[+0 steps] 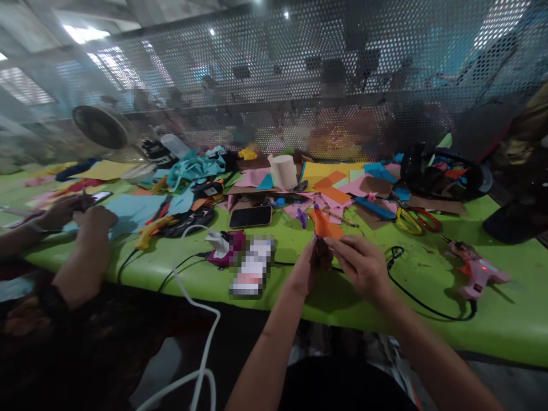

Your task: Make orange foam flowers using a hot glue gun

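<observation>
My left hand (315,261) is closed round the lower end of a small orange paper piece (324,224) with purple bits at its tip and base. It is held upright just above the green table. My right hand (362,264) has its fingers pinched at the piece's lower right edge; the fingertips partly hide what lies between them. To the right, a pink hot glue gun (482,271) with a red light rests on the table, its black cable curving toward my right hand. A phone with a lit, blurred screen (252,267) lies left of my left hand.
A co-worker's hands (92,214) are busy at the left. Behind my hands are a dark phone (250,216), a white paper roll (283,172), paper scraps and scissors (411,220). A yellow glue gun (154,231) and white cable (201,342) lie left. Perforated metal (257,85) stands behind.
</observation>
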Demonstrator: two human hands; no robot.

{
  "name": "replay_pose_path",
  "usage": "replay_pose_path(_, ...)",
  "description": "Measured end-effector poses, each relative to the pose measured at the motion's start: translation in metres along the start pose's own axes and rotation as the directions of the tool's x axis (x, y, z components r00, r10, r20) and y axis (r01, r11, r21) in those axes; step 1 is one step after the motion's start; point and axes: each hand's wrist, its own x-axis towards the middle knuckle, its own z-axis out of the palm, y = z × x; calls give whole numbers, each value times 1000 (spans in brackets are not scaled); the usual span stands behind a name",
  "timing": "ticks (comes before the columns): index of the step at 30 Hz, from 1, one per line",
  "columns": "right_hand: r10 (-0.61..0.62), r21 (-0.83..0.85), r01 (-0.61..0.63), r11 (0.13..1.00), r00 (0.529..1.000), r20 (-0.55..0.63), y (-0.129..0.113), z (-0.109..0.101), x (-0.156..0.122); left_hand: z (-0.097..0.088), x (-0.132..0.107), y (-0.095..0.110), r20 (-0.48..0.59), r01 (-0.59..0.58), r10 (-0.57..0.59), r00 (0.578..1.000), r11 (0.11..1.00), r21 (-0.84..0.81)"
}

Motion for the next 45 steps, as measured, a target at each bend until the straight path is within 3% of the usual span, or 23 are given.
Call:
replay_pose_path(3,-86,-184,107,977,989,119,3,-4,-4,-2,-1,0,-20,32,-32,999,999,-9)
replay_pose_path(9,-93,-293,158,943,970,225,3,-5,-4,-2,-6,3,-89,59,-63,994,997,-48)
replay_pose_path(12,-84,-289,146,946,973,216,2,-4,-3,2,-8,7,-123,100,-111,986,991,-89)
replay_pose_path(15,-54,-177,86,980,982,179,2,-6,-3,5,-9,10,-151,131,-146,978,986,-103)
replay_pose_path(20,-12,-22,15,1000,992,125,3,-9,-4,5,-9,12,-75,119,-127,989,988,-103)
replay_pose_path(29,-57,-216,102,971,978,202,3,-6,-6,1,-8,8,-105,102,-112,988,990,-96)
replay_pose_path(40,-96,-298,162,941,970,223,-2,-4,-3,-1,-1,-2,-87,26,-32,996,998,-64)
replay_pose_path(45,-90,-315,160,936,970,225,-3,-4,-4,-3,1,-5,-105,9,-6,994,1000,30)
